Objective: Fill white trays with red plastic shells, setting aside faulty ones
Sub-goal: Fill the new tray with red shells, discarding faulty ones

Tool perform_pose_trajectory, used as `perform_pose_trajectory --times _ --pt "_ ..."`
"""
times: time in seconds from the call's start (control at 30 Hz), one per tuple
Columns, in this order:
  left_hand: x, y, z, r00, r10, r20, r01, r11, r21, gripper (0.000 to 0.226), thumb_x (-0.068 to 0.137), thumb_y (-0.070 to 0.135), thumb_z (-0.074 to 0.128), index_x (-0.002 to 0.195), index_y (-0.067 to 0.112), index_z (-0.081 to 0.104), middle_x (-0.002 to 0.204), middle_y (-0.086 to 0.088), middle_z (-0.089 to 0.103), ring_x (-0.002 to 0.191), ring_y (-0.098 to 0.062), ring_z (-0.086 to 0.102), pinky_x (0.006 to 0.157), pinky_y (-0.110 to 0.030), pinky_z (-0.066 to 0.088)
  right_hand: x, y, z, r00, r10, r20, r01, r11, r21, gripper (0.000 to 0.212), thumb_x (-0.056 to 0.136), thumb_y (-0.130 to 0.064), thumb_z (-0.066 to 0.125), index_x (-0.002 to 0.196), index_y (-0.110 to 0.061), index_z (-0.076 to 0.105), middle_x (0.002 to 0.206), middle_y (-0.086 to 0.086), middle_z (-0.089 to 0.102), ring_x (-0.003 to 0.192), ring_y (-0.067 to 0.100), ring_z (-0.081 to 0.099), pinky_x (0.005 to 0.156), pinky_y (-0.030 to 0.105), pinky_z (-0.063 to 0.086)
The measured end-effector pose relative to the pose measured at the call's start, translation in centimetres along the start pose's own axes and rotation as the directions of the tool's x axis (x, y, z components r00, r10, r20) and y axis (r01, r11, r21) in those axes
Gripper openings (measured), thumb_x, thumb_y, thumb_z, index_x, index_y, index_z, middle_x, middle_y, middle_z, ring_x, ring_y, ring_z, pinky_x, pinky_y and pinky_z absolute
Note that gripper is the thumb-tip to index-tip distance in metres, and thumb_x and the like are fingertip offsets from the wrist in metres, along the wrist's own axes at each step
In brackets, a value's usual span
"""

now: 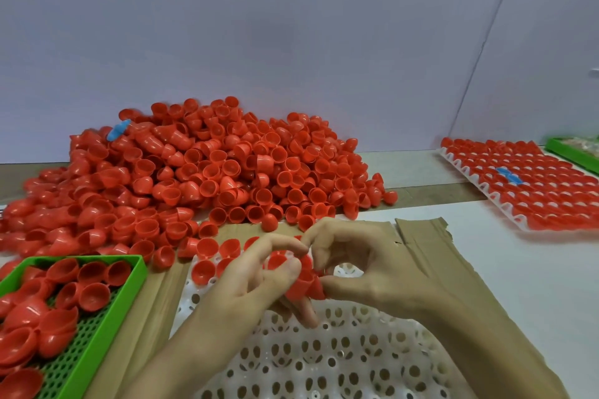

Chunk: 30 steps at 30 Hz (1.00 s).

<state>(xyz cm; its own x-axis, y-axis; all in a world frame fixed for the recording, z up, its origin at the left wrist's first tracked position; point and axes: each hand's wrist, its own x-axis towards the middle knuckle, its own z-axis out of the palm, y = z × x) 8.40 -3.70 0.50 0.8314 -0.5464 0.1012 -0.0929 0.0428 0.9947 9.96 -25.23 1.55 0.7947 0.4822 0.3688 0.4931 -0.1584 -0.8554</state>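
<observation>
- We see the left hand curled round a small cluster of red shells, with thumb and forefinger pinching it from the left.
- The right hand grips the same cluster from the other side. Its thumb presses against the lower edge and its forefinger bends over the top, where it meets the left forefinger.
- We cannot tell how many shells are nested in the cluster.
- The cluster is held just above the white tray, near its far edge.
- That tray lies on a sheet of cardboard. Seated shells fill a few pockets at its far-left corner, and perforated pockets show across the near part.
- Beyond the tray we see a large pile of shells heaped against the wall, with a blue piece on its upper left.
- A green tray sits just left of the white one and holds loose shells lying at all angles.
- Well apart on the right lies a filled white tray, covered in red, with a blue scrap on top.
</observation>
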Motion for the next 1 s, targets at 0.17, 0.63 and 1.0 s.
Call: perform_pose_trajectory --times 0.17,0.63,1.0 --pt "-0.1 0.1 0.2 0.998 -0.029 -0.05 0.029 1.0 0.001 0.027 0.095 0.052 0.05 0.108 0.034 0.065 0.085 -0.014 0.076 0.08 -0.029 0.075 0.079 -0.031 0.058 0.0 0.5 0.2 0.999 0.036 0.037 -0.034 0.999 -0.03 0.016 0.085 -0.005 0.075 0.097 -0.015 0.074 0.093 0.0 0.068 0.075 0.026 0.063 0.071 0.039 0.056" --pt "-0.2 -0.1 -1.2 0.937 -0.068 -0.342 0.057 0.997 -0.044 0.017 0.102 0.015 0.051 0.107 0.016 0.068 0.074 -0.009 0.069 0.047 -0.011 0.048 0.042 -0.018 0.037 -0.1 1.3 -2.0 0.934 0.179 -0.31 -0.24 0.956 -0.17 0.004 0.088 -0.02 0.075 0.085 -0.019 0.074 0.08 -0.009 0.067 0.069 0.014 0.057 0.066 0.018 0.048" --pt "-0.2 0.0 -1.1 0.89 -0.062 -0.451 0.039 0.997 -0.062 0.027 0.101 0.008 0.051 0.091 0.02 0.073 0.07 -0.006 0.066 0.05 -0.01 0.049 0.044 -0.018 0.037 -0.3 3.8 -1.4 0.959 0.193 -0.208 -0.279 0.778 -0.563 0.01 0.089 -0.022 0.073 0.094 -0.03 0.075 0.101 -0.021 0.067 0.099 0.001 0.063 0.091 0.034 0.052"
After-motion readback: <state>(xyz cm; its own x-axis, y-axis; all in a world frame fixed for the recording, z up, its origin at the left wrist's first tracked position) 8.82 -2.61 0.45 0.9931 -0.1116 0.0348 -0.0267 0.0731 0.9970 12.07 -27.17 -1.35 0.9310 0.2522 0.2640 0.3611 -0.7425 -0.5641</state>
